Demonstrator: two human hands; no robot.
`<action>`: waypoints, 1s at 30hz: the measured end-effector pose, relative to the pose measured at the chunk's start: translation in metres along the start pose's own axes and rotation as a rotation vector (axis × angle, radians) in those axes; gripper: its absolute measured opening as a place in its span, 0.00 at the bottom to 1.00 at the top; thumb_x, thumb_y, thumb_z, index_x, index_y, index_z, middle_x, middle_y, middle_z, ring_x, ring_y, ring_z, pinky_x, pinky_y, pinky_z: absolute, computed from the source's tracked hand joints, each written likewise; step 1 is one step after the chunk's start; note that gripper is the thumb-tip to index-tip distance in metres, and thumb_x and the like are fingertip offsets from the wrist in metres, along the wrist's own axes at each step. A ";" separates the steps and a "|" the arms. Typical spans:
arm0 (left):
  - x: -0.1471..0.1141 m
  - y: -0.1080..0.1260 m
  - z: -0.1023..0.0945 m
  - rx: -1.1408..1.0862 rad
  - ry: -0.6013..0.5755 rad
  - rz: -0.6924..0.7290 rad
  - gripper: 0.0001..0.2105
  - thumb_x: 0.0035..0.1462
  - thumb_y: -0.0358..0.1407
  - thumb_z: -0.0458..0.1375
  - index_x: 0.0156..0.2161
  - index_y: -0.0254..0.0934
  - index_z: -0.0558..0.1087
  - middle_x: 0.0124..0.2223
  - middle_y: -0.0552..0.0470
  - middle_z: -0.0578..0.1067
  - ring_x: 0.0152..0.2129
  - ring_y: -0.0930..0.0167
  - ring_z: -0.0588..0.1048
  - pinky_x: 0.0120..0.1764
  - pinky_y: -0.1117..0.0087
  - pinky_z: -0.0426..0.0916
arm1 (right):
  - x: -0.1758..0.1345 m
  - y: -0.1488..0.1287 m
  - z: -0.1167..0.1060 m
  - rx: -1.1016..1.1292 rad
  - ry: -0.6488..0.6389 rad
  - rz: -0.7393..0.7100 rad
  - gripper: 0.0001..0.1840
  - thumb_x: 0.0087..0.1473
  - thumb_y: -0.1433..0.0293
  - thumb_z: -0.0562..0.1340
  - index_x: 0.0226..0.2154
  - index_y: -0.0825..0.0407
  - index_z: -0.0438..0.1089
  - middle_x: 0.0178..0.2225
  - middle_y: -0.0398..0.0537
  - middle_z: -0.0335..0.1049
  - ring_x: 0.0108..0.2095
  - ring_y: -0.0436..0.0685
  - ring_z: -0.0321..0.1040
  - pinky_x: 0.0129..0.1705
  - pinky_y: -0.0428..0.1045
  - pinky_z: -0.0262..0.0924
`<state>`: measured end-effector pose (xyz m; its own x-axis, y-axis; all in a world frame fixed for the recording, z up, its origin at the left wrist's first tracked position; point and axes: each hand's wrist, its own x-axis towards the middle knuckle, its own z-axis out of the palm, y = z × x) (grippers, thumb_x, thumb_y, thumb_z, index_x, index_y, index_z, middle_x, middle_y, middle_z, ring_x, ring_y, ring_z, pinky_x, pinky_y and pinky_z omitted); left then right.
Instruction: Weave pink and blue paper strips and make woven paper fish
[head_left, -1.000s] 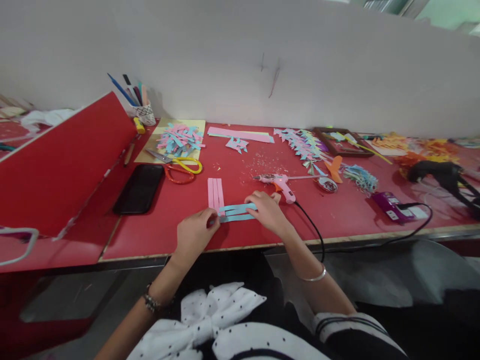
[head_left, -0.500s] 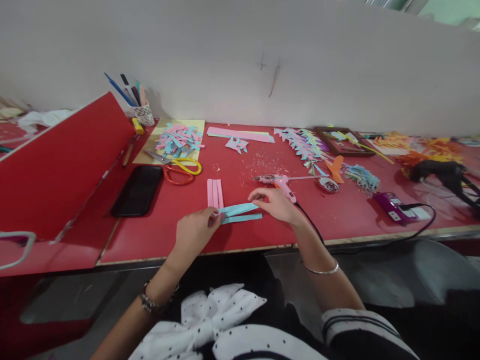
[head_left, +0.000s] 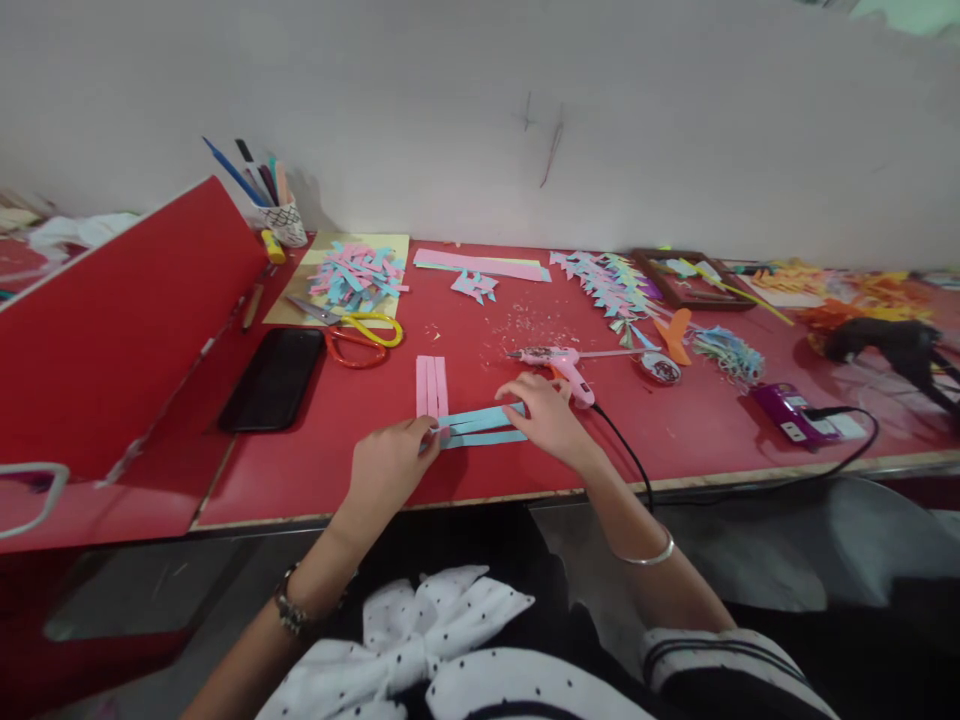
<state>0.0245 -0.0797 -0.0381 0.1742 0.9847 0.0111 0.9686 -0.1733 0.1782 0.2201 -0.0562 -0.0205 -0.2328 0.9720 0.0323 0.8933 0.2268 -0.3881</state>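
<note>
Near the table's front edge, my left hand [head_left: 391,462] is closed, thumb and finger pinching the corner where paper strips cross. Pink paper strips [head_left: 431,385] point away from me there, side by side. Light blue paper strips [head_left: 480,425] run rightward from the same corner, a narrow gap between them. My right hand [head_left: 546,418] has its thumb and fingers curled at the right end of the upper blue strip, which it grips. Just behind that hand lies a pink hot glue gun [head_left: 559,362] with a glue stick in it.
Scissors [head_left: 360,335] and a black phone [head_left: 274,380] lie left. Behind are a pile of cut paper pieces [head_left: 358,275], a pen cup [head_left: 285,222] and long paper strips [head_left: 480,265]. A red board [head_left: 120,330] leans at left; a purple power socket [head_left: 795,415] sits right.
My right hand has shifted slightly right along the upper blue strip. The blue strips now lie closer to parallel. My left hand stays at the corner.
</note>
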 end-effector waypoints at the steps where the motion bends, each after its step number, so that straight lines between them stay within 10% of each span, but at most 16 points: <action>1: -0.001 -0.001 0.001 -0.008 -0.006 0.013 0.09 0.54 0.38 0.51 0.36 0.40 0.72 0.30 0.50 0.78 0.25 0.69 0.74 0.22 0.75 0.55 | -0.003 -0.003 0.004 -0.045 0.040 -0.039 0.11 0.50 0.72 0.53 0.33 0.49 0.70 0.36 0.48 0.66 0.40 0.56 0.60 0.45 0.57 0.42; 10: -0.011 -0.007 0.014 -0.084 0.100 0.206 0.12 0.51 0.36 0.56 0.42 0.40 0.69 0.39 0.50 0.75 0.36 0.68 0.72 0.31 0.73 0.64 | -0.025 -0.013 0.029 -0.137 0.048 -0.145 0.15 0.52 0.63 0.54 0.40 0.50 0.69 0.46 0.54 0.62 0.47 0.60 0.56 0.51 0.63 0.32; 30: -0.008 -0.003 0.017 -0.119 0.191 0.190 0.06 0.51 0.34 0.56 0.36 0.38 0.72 0.32 0.52 0.75 0.31 0.69 0.74 0.29 0.74 0.65 | -0.036 0.026 0.003 -0.023 0.380 -0.067 0.11 0.51 0.72 0.49 0.24 0.52 0.64 0.23 0.41 0.68 0.25 0.49 0.62 0.45 0.53 0.42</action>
<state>0.0231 -0.0874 -0.0558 0.3031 0.9227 0.2383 0.8921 -0.3626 0.2695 0.2508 -0.0856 -0.0352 -0.1356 0.9076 0.3974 0.8901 0.2877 -0.3533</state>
